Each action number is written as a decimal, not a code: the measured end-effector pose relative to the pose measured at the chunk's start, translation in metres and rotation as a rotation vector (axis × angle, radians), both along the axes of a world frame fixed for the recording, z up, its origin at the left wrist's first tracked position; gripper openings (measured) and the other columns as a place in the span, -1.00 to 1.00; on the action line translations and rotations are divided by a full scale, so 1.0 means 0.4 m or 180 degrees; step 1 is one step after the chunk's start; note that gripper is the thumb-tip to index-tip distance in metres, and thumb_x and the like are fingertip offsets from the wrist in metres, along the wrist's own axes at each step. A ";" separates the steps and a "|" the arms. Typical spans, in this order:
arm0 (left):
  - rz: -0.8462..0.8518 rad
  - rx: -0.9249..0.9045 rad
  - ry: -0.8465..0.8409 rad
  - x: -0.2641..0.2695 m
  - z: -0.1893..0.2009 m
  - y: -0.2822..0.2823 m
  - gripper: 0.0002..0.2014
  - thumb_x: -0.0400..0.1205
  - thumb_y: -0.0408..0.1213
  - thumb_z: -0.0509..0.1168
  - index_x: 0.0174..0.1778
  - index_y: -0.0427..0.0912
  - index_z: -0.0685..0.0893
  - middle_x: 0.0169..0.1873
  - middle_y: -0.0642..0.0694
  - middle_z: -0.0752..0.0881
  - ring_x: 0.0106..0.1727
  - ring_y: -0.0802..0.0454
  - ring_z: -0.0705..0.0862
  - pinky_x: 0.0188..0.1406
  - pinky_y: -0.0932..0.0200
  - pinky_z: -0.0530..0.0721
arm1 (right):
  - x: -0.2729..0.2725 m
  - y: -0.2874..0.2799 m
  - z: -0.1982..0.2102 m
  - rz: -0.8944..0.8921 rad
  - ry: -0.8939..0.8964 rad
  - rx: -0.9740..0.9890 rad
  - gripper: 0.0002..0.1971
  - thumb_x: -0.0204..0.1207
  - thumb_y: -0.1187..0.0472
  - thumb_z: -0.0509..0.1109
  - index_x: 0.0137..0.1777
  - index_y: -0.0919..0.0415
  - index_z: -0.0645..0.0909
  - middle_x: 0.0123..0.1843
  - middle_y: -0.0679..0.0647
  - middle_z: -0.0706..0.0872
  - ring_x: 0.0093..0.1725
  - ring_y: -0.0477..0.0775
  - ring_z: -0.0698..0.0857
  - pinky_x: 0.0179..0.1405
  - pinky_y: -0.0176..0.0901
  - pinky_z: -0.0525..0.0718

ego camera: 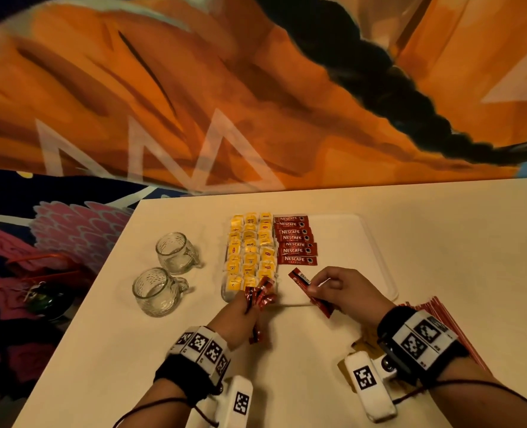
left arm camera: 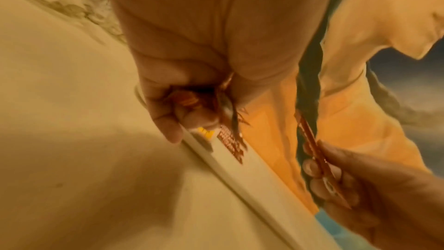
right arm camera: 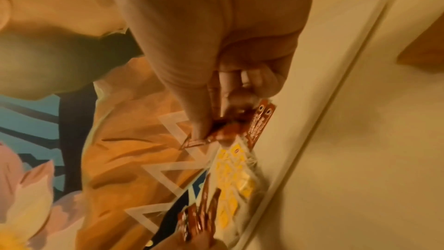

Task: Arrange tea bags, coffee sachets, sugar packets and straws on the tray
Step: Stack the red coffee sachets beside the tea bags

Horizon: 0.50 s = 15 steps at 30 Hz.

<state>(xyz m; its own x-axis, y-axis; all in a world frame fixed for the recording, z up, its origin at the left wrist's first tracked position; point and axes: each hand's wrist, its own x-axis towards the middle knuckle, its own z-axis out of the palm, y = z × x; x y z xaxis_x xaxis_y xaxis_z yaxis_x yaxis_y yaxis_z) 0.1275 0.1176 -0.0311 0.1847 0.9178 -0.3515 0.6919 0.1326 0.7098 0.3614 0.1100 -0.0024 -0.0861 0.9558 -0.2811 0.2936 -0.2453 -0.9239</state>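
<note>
Left hand (ego camera: 237, 316) grips a bunch of red coffee sachets (ego camera: 260, 294) at the tray's (ego camera: 379, 257) seven o'clock edge, their count hidden; at its five o'clock, right hand (ego camera: 342, 291) pinches one sachet (ego camera: 310, 291), whose fingertips (left arm camera: 310, 167) only the left wrist view shows.

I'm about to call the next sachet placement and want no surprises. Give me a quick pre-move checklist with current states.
1. Right hand grips one coffee sachet: ok.
2. Left hand holds the spare sachets securely: ok, fingers curled round the bunch.
3. Free spot on the tray below the laid Nescafe column: ok, bare tray shows there.
4. Laid column straight: not ok, the sachets sit slightly staggered.
5. Tea bags clear of the landing spot: ok.
6. Held sachet printed side up: cannot tell.
</note>
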 end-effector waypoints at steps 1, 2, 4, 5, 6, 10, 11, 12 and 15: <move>0.0218 -0.0024 -0.0288 -0.001 0.008 0.002 -0.83 0.73 -0.26 0.11 0.20 -0.20 0.45 0.02 -0.22 0.66 -0.16 0.03 0.60 -0.20 0.29 0.60 | -0.008 0.002 0.007 0.0025 0.0045 0.0023 -0.86 0.55 0.25 0.45 0.02 0.33 0.67 -0.25 0.16 0.79 -0.49 -0.30 0.66 -0.50 -0.51 0.50; 0.0448 -0.0093 -0.0659 0.002 0.018 0.002 -0.88 0.73 -0.30 0.12 0.13 -0.24 0.46 -0.15 -0.19 0.62 -0.28 0.07 0.55 -0.37 0.35 0.58 | -0.014 0.006 0.010 0.0052 0.0057 0.0035 -0.87 0.59 0.23 0.41 0.02 0.30 0.68 -0.24 0.13 0.79 -0.49 -0.31 0.62 -0.49 -0.51 0.47; 0.0766 -0.0184 -0.1362 0.011 0.039 0.003 -0.90 0.71 -0.29 0.16 0.07 -0.23 0.52 -0.30 -0.09 0.55 -0.36 0.08 0.51 -0.48 0.34 0.56 | -0.025 0.018 0.013 0.0054 0.0061 -0.0032 -0.84 0.65 0.19 0.33 0.02 0.24 0.71 -0.28 0.02 0.75 -0.42 -0.23 0.56 -0.41 -0.41 0.43; 0.0810 -0.0138 -0.1568 0.016 0.047 0.004 -0.91 0.69 -0.24 0.21 0.02 -0.16 0.56 -0.34 -0.04 0.57 -0.37 0.08 0.51 -0.44 0.28 0.58 | -0.029 0.024 0.016 0.0030 0.0131 -0.0115 -0.80 0.67 0.19 0.29 0.02 0.24 0.72 -0.32 -0.02 0.70 -0.41 -0.19 0.51 -0.41 -0.36 0.40; 0.0785 -0.0082 -0.1693 0.023 0.060 0.003 -0.92 0.66 -0.18 0.28 -0.04 -0.09 0.61 -0.42 0.04 0.59 -0.39 0.09 0.52 -0.40 0.21 0.59 | -0.031 0.030 0.018 0.0016 0.0251 -0.0219 -0.77 0.68 0.20 0.25 0.03 0.25 0.73 -0.37 -0.03 0.64 -0.42 -0.16 0.46 -0.43 -0.33 0.37; 0.0852 -0.0213 -0.2203 0.039 0.087 0.011 -0.78 0.46 -0.24 0.52 -0.02 -0.13 0.72 -0.56 0.10 0.61 -0.47 0.09 0.52 -0.36 0.12 0.56 | -0.045 0.044 0.039 0.0264 0.0615 -0.0623 -0.69 0.71 0.26 0.14 0.04 0.33 0.73 -0.43 -0.01 0.54 -0.46 -0.12 0.41 -0.52 -0.32 0.36; 0.0890 -0.0214 -0.2290 0.042 0.090 0.015 -0.76 0.45 -0.27 0.53 0.01 -0.15 0.73 -0.55 0.07 0.62 -0.47 0.05 0.50 -0.38 0.14 0.54 | -0.050 0.044 0.046 0.0326 0.0652 -0.0700 -0.68 0.72 0.27 0.13 0.05 0.34 0.72 -0.44 -0.01 0.53 -0.47 -0.12 0.41 -0.53 -0.32 0.37; 0.0912 -0.0174 -0.2270 0.045 0.093 0.019 -0.77 0.46 -0.28 0.52 0.02 -0.17 0.75 -0.57 0.06 0.62 -0.49 0.04 0.48 -0.42 0.18 0.51 | -0.055 0.045 0.052 0.0371 0.0670 -0.0761 -0.68 0.72 0.27 0.11 0.07 0.36 0.72 -0.45 0.00 0.52 -0.47 -0.12 0.41 -0.54 -0.32 0.38; 0.0961 0.0081 -0.1962 0.048 0.101 0.032 -0.85 0.51 -0.25 0.48 -0.08 -0.23 0.78 -0.67 0.01 0.54 -0.62 0.07 0.42 -0.65 0.33 0.39 | -0.064 0.048 0.064 0.0407 0.0710 -0.0756 -0.62 0.73 0.10 0.17 0.12 0.40 0.70 -0.46 -0.01 0.56 -0.51 -0.14 0.44 -0.55 -0.32 0.40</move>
